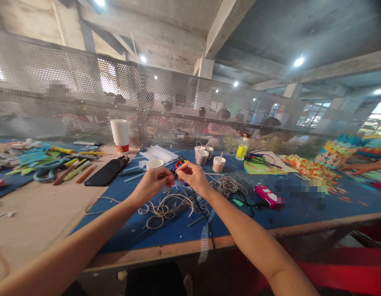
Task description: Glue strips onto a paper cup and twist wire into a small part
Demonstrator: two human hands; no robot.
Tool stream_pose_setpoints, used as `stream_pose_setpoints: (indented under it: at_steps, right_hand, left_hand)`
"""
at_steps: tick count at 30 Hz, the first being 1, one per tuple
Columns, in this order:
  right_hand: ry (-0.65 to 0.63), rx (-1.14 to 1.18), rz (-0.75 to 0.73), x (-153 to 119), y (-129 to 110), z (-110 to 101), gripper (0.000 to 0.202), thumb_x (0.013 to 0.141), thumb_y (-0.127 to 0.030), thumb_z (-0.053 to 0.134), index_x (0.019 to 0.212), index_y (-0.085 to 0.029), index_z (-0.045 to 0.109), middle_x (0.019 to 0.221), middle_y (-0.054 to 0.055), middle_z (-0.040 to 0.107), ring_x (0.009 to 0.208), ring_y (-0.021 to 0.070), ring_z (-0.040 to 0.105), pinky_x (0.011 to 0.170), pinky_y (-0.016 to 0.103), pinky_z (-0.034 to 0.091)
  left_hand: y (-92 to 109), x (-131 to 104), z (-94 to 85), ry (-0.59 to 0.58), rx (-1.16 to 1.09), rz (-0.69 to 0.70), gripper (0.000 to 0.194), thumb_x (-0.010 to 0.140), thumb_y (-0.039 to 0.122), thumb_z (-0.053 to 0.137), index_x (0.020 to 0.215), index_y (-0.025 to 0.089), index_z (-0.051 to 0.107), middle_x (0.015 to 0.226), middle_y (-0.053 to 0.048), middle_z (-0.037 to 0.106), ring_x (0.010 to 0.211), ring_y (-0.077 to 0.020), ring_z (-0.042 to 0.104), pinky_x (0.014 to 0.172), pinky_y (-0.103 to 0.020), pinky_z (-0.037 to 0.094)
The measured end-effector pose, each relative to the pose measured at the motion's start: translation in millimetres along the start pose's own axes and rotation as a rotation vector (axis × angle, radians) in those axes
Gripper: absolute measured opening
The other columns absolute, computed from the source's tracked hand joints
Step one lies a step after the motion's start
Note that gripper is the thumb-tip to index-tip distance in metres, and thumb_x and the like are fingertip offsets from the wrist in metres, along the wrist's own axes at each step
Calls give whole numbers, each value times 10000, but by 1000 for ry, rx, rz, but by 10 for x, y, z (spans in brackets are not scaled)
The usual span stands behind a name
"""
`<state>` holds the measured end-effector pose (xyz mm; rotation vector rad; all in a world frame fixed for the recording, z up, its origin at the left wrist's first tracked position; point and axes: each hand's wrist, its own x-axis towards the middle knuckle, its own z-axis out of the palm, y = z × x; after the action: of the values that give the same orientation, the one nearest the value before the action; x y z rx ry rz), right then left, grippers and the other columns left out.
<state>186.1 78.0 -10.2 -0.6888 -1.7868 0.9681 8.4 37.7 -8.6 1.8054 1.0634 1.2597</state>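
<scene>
Both hands are raised over the blue work surface, close together with fingertips almost meeting. My left hand is closed in a pinch, fingers curled. My right hand pinches too, just to its right. Whatever lies between the fingertips is small and dark, too fine to make out. Behind the left hand stands a white paper cup. An orange-handled tool lies partly hidden behind the right hand. Below the hands lies a loose tangle of beige cord, with thin wires around it.
A coiled grey cord, small cups, a yellow-labelled bottle and a pink device with a black cable lie right. Left are a phone, scissors and stacked cups. Another person's hand works far right.
</scene>
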Motion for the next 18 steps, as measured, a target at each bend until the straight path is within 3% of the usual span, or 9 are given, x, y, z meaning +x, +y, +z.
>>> stream_pose_setpoints:
  at_steps: [4, 11, 18]
  right_hand:
    - [-4, 17, 42, 6, -33, -10, 140, 779, -328, 640, 796, -190, 632, 637, -25, 629, 591, 117, 585, 570, 223, 454]
    - [-4, 39, 73, 5, -63, -9, 166, 766, -355, 658, 789, -195, 617, 627, -27, 624, 572, 112, 570, 538, 216, 432]
    - [-14, 100, 75, 7, -47, -16, 184, 764, -355, 666, 815, -181, 636, 637, -21, 634, 560, 97, 545, 515, 200, 401]
  left_hand:
    - [9, 5, 12, -20, 13, 15, 227, 808, 375, 661, 756, 155, 678, 694, -55, 710, 677, -176, 644, 676, -289, 487]
    - [75, -42, 39, 111, 94, -19, 139, 744, 298, 713, 763, 162, 687, 713, -32, 708, 702, -183, 650, 687, -287, 487]
    - [64, -35, 14, 37, 1, -10, 152, 809, 306, 668, 778, 158, 683, 736, -46, 714, 731, -175, 651, 713, -285, 476]
